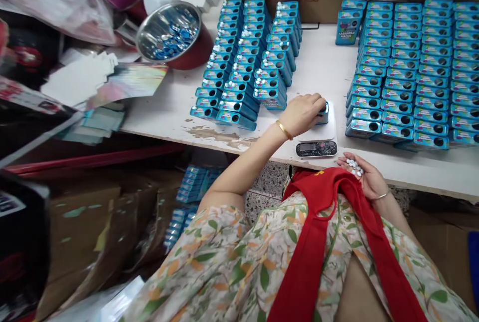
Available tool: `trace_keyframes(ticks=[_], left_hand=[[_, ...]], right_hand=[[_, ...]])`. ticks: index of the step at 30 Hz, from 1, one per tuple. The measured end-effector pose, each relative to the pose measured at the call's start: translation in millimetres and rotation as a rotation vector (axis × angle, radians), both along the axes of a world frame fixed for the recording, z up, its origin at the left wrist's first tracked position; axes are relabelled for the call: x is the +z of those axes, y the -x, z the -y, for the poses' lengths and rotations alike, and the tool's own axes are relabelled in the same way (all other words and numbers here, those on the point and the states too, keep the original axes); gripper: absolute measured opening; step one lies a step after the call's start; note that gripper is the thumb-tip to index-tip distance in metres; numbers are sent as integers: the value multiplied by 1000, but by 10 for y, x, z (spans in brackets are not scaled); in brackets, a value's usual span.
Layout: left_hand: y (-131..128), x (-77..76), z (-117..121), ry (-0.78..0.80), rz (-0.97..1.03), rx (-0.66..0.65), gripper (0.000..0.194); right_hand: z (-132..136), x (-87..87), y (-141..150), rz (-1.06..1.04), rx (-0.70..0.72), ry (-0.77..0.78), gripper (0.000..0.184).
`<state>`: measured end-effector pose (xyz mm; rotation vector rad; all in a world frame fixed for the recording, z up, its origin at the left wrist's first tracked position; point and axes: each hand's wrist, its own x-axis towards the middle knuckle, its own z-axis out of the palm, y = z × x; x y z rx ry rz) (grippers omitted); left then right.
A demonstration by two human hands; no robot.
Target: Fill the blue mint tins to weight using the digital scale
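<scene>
A worn white counter (318, 62) stretches beneath the left grip (304, 113) and past the right grip (368, 178), which is at its near edge. Right of the left grip stands a broad block of blue boxes (401, 117), dark round holes in their tops; left of it and farther back are narrower rows of boxes (245, 95), many with white bits at one end of the top. These stand so tightly that a brush from the left forearm could tip one into its neighbours. Farther left of that grip, a metal bowl (202, 47) holds shiny blue pieces (179, 35). A small scale (316, 149) lies just under the left grip, where a finger leaning down would likely spoil the reading. On it is a single box (324, 116), the left fingers bent over its top; whether they pinch or merely touch it, I cannot tell. A bump there could slide it off centre. The right grip is palm up and loosely cupped, with white pellets (354, 167) resting unheld; a tilted wrist could send them rolling away.
</scene>
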<state>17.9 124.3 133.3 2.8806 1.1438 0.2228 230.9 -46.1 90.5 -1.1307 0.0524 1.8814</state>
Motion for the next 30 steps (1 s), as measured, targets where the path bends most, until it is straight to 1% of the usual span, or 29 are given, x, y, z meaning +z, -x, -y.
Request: trace_keyframes(ticks=[2, 4, 6, 8, 9, 10, 12, 14, 18, 20, 23, 26, 30], left_hand=[[-24, 12, 77, -20, 58, 24, 26], [-67, 40, 251, -40, 116, 20, 33], [-173, 24, 507, 10, 124, -73, 34], [-338, -63, 784, 128, 90, -208, 36], [-427, -126, 909, 190, 76, -248, 37], [-512, -192, 1013, 244, 68, -260, 36], [-644, -302, 1147, 322, 66, -230, 34], [-711, -354, 1189, 375, 69, -187, 32], [-720, -340, 1148, 447, 84, -99, 28], [-714, -345, 1135, 456, 113, -75, 25], [-720, -394, 1146, 428, 165, -65, 23], [-721, -429, 1159, 403, 197, -51, 21], [-671, -384, 1137, 401, 222, -40, 20]], right_hand=[[-20, 30, -1, -35, -8, 35, 31], [-50, 55, 4, -73, -31, 48, 36], [-81, 66, 18, -111, -70, 34, 41], [-102, 62, 36, -148, -117, 6, 45], [-106, 53, 44, -159, -136, -6, 47], [-106, 42, 51, -166, -149, -13, 48], [-94, 12, 56, -170, -149, -17, 49], [-74, -22, 55, -175, -137, -10, 46], [-48, -87, 54, -159, -165, 38, 40], [-43, -115, 57, -126, -173, 56, 36], [-41, -136, 62, -73, -153, 42, 23], [-50, -111, 75, -55, -141, 39, 16], [-100, -16, 123, -84, -154, 68, 21]])
